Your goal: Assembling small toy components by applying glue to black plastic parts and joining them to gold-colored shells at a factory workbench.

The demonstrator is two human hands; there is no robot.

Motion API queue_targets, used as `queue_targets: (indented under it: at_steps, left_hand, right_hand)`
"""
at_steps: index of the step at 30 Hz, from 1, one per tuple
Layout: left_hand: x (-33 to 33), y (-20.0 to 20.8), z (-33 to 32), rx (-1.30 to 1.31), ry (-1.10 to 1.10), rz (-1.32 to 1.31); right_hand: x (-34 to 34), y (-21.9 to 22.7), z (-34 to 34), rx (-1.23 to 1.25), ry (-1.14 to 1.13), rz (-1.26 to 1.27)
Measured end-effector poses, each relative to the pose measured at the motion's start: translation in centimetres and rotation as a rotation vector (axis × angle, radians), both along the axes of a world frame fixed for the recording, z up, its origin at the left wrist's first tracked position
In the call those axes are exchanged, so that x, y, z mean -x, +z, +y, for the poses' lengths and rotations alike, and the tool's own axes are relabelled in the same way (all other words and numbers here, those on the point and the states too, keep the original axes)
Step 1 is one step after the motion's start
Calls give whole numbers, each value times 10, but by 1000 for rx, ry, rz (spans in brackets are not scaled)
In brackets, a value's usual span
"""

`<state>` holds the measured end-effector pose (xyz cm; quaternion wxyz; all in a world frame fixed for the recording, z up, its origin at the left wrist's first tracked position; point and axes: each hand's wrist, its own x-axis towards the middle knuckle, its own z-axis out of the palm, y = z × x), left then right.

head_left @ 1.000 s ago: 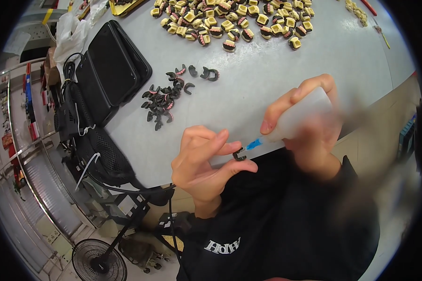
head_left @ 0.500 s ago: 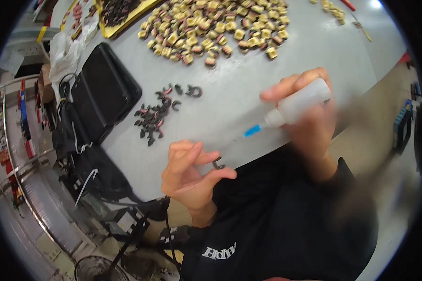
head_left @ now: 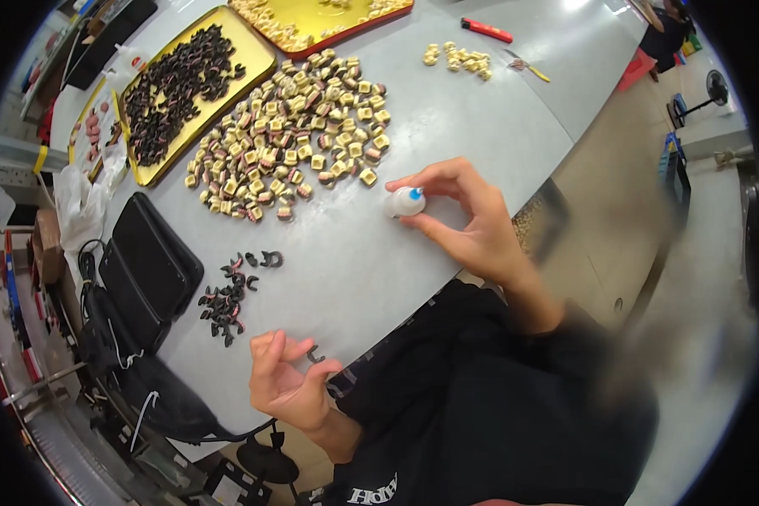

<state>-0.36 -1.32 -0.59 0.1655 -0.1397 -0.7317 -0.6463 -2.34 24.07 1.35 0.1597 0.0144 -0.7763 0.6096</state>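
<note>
Near the table's front edge, my left hand (head_left: 285, 390) pinches a small dark U-shaped piece (head_left: 312, 357) between thumb and finger. Off to the right, the thumb and fingers of my right hand (head_left: 481, 223) close round a small white squeeze bottle (head_left: 402, 205) with a blue nozzle tip. The bottle is upright with its tip toward me; whether its base touches the table I cannot tell. Just beyond my left hand lies a loose pile of similar black U-shaped pieces (head_left: 224, 305), some with pink on them.
A big heap of cream-and-dark blocks (head_left: 287, 135) covers the table's middle. Behind stand a yellow tray (head_left: 264, 69) of dark pieces and a red-rimmed yellow tray (head_left: 346, 35). A black folding case (head_left: 150, 261) lies left. Cream bits (head_left: 468, 61) and a red tool (head_left: 487, 30) lie at far right.
My right hand has turned the bottle from tilted, nozzle toward the left hand, to upright and moved it away from that hand. My left hand keeps its pinch. The view has shifted.
</note>
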Motion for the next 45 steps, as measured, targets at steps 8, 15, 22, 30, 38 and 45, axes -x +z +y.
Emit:
queue_targets:
  at_steps: [8,15,22,30,38,45]
  left_hand:
    - [-3,0,0,4,37,7]
    - [-2,3,1,43,13,21]
    - [-4,5,-1,82,53,-23]
    - [0,4,1,179,-32,73]
    - [0,1,-1,100,-84,194]
    - [0,0,0,61,-77,228]
  right_hand:
    - [27,10,77,-418,-444,22]
    - [61,-4,127,-623,-558,-91]
    - [44,7,100,-254,-384,83]
    - [-39,15,-20,294,334,191]
    - [-45,12,-74,887,427,-493]
    - [-35,13,-75,846,585,-587]
